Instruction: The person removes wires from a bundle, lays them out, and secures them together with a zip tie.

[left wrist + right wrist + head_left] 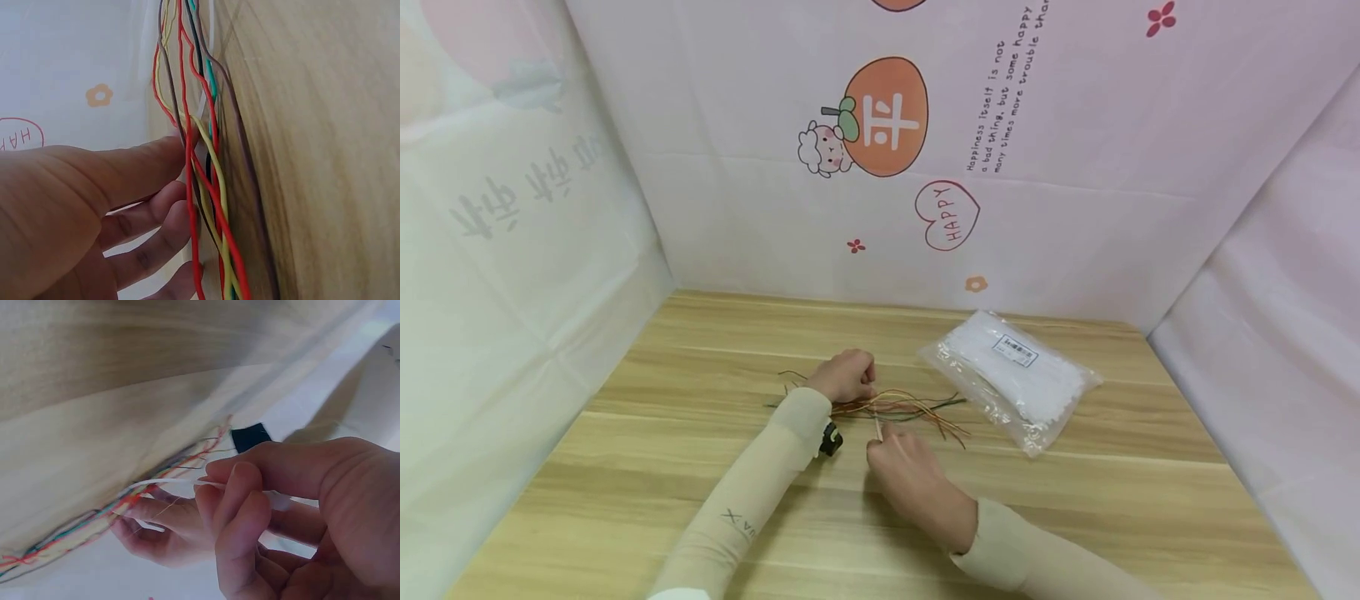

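Note:
A loose bundle of thin wires [917, 406], red, yellow, brown, black and green, lies across the middle of the table. Around it runs a narrow white cable tie [164, 480], curving over the wires in the right wrist view. My left hand [844, 377] is at the far side of the bundle and pinches the tie against the wires; its thumb and index finger [150, 159] meet there, partly behind the wires. On the near side, my right hand [913, 479] pinches the tie's other end between thumb and curled fingers [240, 487].
To the right of the wires lies a clear plastic bag [1015, 379] packed with white cable ties and bearing a label. Printed white cloth [760, 217] stands behind the wooden table [647, 467] and along both sides. A black device [831, 438] sits at the left wrist.

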A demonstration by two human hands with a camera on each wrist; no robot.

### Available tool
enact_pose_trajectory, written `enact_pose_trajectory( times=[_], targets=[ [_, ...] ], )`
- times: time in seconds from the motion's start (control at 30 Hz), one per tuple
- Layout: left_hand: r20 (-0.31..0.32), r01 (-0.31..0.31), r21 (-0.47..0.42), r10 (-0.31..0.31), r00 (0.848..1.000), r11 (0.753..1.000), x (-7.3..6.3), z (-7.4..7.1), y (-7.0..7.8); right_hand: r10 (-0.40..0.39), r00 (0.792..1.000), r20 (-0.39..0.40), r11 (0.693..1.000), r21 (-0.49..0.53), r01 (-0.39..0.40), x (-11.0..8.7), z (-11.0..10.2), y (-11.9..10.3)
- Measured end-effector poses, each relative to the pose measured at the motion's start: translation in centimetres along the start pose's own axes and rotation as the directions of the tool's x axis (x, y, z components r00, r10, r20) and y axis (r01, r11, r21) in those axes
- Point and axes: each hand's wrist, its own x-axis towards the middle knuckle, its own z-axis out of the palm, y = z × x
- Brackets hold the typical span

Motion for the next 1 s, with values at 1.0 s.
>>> enact_pose_trajectory(
  times=[1.0],
  targets=[
    [-0.060,-0.072,-0.372,0.054,0.997,0.925,0.0,0.6,-0.3,0.200,0.974,-0.102,0.772,0.629,-0.093,4.5,0.1,5.6]
  ],
)
